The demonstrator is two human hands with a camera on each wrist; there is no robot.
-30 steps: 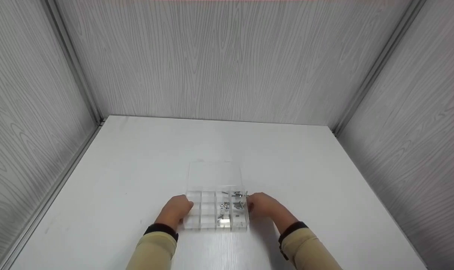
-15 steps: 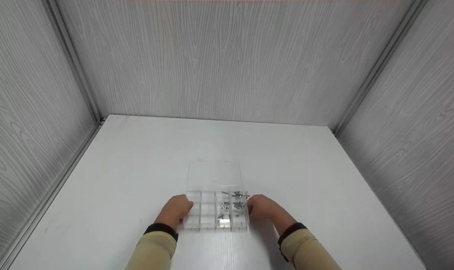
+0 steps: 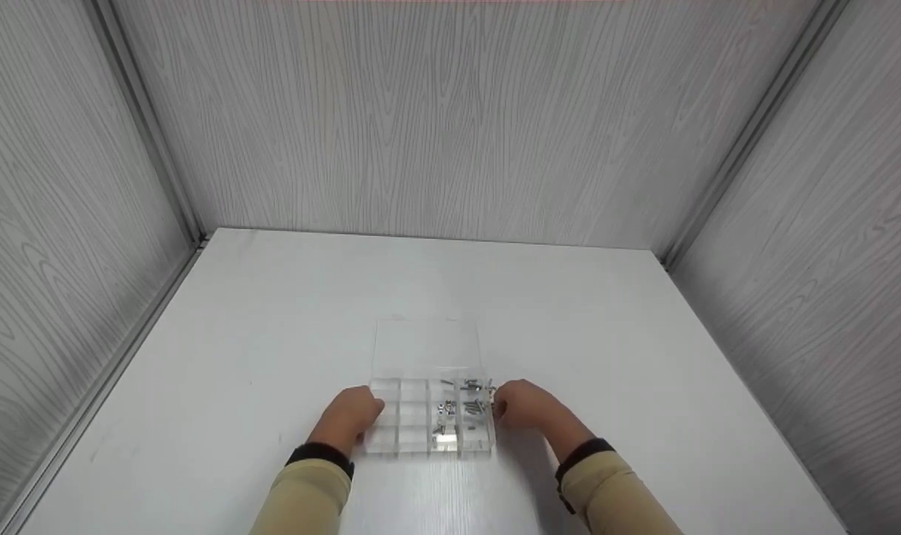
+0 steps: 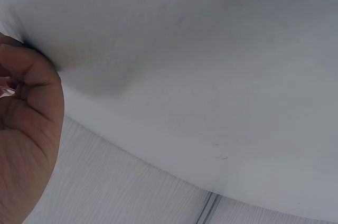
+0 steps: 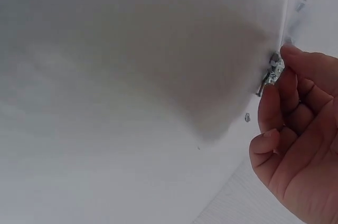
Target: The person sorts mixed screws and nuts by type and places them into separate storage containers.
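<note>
A clear plastic compartment box (image 3: 413, 451) lies on the table with its transparent lid (image 3: 425, 345) folded back behind it. My left hand (image 3: 350, 412) grips the box's left side, the thumb over the rim. In the left wrist view only part of that curled hand (image 4: 29, 108) shows. My right hand (image 3: 523, 405) is at the box's right wall, fingers curled. The right wrist view has small silver metal parts (image 5: 272, 71), apparently including a screw, at the thumb and fingertips, which seem to pinch them. Screws (image 3: 473, 407) and small nut-like pieces (image 3: 446, 408) lie in the right-hand compartments.
The white table (image 3: 272, 312) spreads around the box. Grey wood-grain panels stand at the back (image 3: 436, 134) and on both sides. One small silver piece (image 5: 247, 118) shows beside the right fingers in the right wrist view.
My right hand has shifted slightly to the right, and its fingertips show a little more metal at the box wall. The left hand and the box stay where they were.
</note>
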